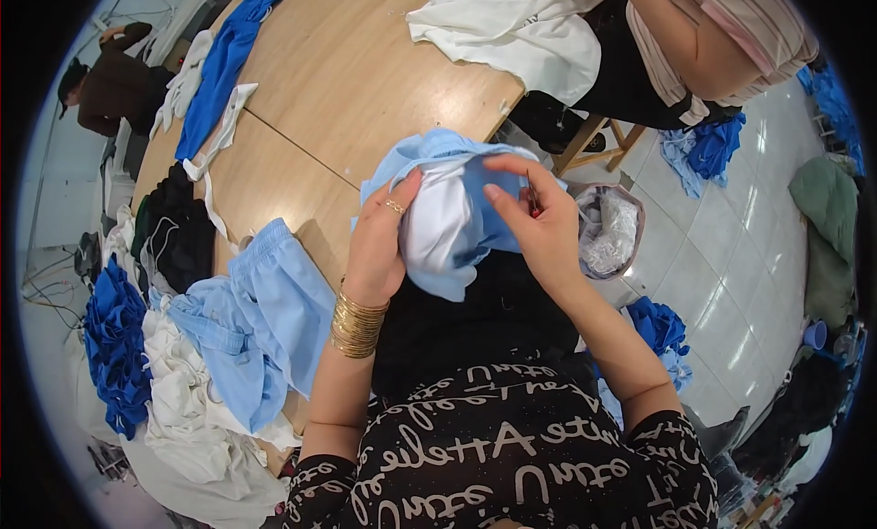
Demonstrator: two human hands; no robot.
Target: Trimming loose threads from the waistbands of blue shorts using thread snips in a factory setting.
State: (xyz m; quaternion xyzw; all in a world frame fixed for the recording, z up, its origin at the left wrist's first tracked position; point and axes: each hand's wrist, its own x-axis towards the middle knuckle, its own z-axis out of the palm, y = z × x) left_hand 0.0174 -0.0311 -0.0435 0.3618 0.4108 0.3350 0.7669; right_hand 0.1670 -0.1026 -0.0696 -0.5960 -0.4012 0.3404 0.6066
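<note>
In front of my body I hold up a light blue garment (425,150) with a white inner part (440,220) showing. My left hand (385,232) grips its left side, the thumb lying over the white cloth. At the garment's right edge is my right hand (541,220), its thumb and forefinger close to the blue hem. Tucked in the curled fingers of that hand are small thread snips (533,198), with a dark point and a bit of red showing. Just left of my left forearm, light blue shorts (279,273) with a gathered waistband lie on the table.
The wooden table (338,63) stretches ahead and left. White and dark blue cloth piles (114,346) lie at the left. A person (703,45) sits across at the right with a white garment (521,36). A bin (607,232) with clear plastic stands on the tiled floor by my right arm.
</note>
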